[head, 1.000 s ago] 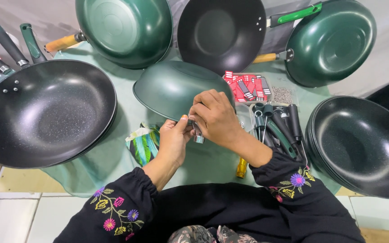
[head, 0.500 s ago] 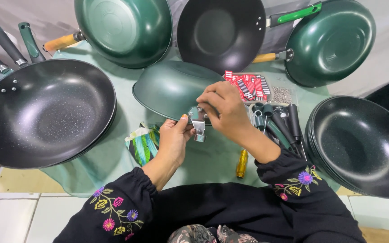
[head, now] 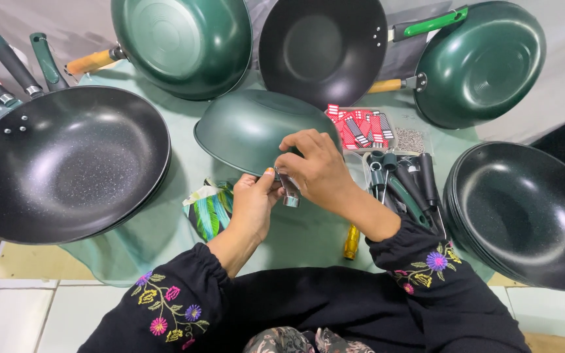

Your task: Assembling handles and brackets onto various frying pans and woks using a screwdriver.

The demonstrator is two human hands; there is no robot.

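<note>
Nearest the person, the left hand (head: 254, 204) and the right hand (head: 317, 168) meet over the middle of the green cloth (head: 158, 242), both closed with pinched fingers on a small metal bracket (head: 289, 191) at the near rim of an upturned green pan (head: 256, 127). A yellow screwdriver handle (head: 352, 241) lies under the right forearm, and a leaf-printed packet (head: 209, 210) sits just left of the left hand. Loose pan handles (head: 405, 186) lie to the right, beside a stack of black pans (head: 524, 212). A large black pan (head: 60, 160) covers the left edge. Along the far edge stand more green and black pans (head: 322, 49).
</note>
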